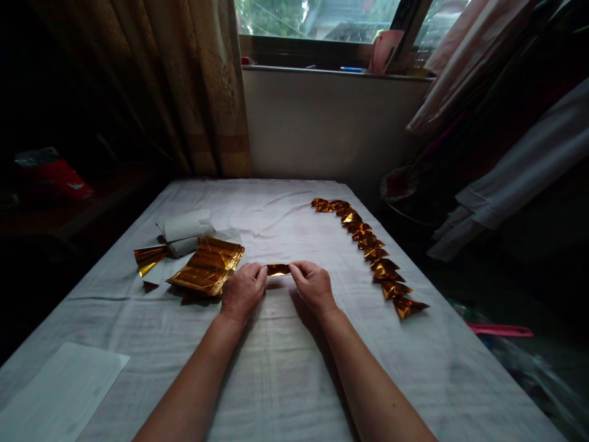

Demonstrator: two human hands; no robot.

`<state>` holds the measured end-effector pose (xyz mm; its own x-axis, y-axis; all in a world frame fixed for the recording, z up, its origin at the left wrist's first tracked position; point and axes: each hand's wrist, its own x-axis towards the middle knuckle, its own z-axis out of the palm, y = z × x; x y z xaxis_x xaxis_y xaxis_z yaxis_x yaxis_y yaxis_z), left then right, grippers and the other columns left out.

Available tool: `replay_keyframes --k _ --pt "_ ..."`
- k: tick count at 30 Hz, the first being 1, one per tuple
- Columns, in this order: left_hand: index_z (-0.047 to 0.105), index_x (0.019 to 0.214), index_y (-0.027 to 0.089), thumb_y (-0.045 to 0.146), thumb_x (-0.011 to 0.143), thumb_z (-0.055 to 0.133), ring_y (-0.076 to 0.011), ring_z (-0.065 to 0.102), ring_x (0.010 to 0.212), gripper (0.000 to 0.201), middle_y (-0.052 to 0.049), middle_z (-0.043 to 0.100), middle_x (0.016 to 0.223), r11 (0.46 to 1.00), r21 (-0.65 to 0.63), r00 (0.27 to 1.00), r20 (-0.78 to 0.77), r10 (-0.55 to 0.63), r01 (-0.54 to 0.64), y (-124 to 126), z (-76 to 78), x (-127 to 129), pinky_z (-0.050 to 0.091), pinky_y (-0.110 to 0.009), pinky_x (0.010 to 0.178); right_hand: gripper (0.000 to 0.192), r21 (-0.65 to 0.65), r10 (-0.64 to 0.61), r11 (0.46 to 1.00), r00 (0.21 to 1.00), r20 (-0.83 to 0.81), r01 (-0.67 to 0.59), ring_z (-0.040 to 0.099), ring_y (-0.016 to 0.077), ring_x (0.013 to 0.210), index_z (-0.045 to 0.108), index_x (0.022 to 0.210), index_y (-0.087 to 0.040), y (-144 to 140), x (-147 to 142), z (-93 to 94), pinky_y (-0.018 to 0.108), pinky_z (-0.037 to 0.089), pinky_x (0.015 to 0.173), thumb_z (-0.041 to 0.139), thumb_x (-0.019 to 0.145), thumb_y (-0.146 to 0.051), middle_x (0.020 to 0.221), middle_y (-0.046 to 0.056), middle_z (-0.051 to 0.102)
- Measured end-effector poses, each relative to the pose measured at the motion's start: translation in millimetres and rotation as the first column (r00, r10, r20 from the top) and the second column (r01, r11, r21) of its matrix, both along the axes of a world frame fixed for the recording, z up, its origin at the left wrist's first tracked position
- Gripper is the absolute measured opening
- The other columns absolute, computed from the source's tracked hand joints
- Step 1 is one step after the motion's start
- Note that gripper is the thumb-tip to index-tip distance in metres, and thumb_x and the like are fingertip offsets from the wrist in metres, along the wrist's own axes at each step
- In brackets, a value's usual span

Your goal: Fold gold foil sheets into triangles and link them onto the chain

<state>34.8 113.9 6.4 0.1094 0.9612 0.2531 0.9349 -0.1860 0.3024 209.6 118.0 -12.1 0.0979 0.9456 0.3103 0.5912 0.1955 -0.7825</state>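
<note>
Folding goes on over the white cloth-covered table (285, 368), where a loose stack of shiny gold foil sheets (208, 267) lies just left of the hands and a long row of folded gold foil pieces (372, 248) runs along the right side. The left hand (242, 291) and right hand (314, 285) each pinch one end of a narrow folded gold foil strip (278, 269), held just above the cloth. Keeping both pinches level and the edges aligned should give a clean crease. No container shows clearly; the pink shape on the windowsill may be a cup.
</note>
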Motion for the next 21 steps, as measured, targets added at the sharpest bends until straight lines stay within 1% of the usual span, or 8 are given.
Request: replay_keyframes --k 3,7,11,17,21 --pt "0.065 0.080 0.020 0.030 0.098 0.043 -0.0189 0.064 0.078 0.030 -0.005 0.070 0.083 1.000 0.008 1.000 0.009 0.019 -0.019 6.1 -4.4 2.0 0.039 -0.027 0.066 0.021 -0.076 -0.026 0.997 0.999 0.024 0.028 0.071 0.0197 0.078 0.077 0.083 -0.025 8.0 -1.1 0.3 0.028 0.049 0.072 0.059 0.088 -0.032 0.085 0.003 0.077" --pt "0.064 0.081 0.020 0.029 0.098 0.043 -0.0188 0.064 0.080 0.029 -0.005 0.069 0.085 1.000 0.009 0.999 0.018 0.028 -0.028 8.0 -11.6 2.2 0.039 -0.027 0.066 0.020 -0.100 -0.057 0.993 0.995 0.079 0.064 0.071 0.0206 0.082 0.078 0.085 -0.027 9.0 -3.7 -4.9 0.029 0.049 0.074 0.059 0.088 -0.034 0.089 0.002 0.078" --pt "0.064 0.080 0.021 0.029 0.098 0.043 -0.0184 0.063 0.079 0.029 -0.004 0.068 0.083 0.999 0.024 0.999 0.035 0.021 -0.022 7.8 -15.7 1.7 0.040 -0.027 0.067 0.023 -0.078 -0.077 0.994 0.995 0.068 0.082 0.071 0.0201 0.080 0.077 0.082 -0.027 6.6 -4.9 -9.0 0.028 0.048 0.072 0.057 0.089 -0.035 0.086 0.002 0.078" --pt "0.064 0.081 0.021 0.029 0.099 0.041 -0.0183 0.062 0.077 0.030 -0.004 0.067 0.081 0.998 0.066 1.000 0.029 -0.006 0.004 8.4 -20.2 3.7 0.039 -0.028 0.066 0.025 -0.010 -0.081 0.997 0.997 -0.003 0.081 0.070 0.0192 0.078 0.076 0.079 -0.025 5.1 -5.3 -12.3 0.027 0.049 0.072 0.055 0.089 -0.034 0.082 0.003 0.077" --pt "0.064 0.082 0.021 0.029 0.099 0.040 -0.0186 0.062 0.077 0.031 -0.004 0.067 0.082 0.998 0.067 0.999 0.034 -0.018 0.016 10.0 -22.1 3.6 0.041 -0.028 0.067 0.025 0.018 -0.075 0.997 0.997 0.000 0.075 0.070 0.0190 0.076 0.075 0.079 -0.024 5.7 -5.3 -13.9 0.027 0.049 0.072 0.054 0.089 -0.034 0.081 0.003 0.076"
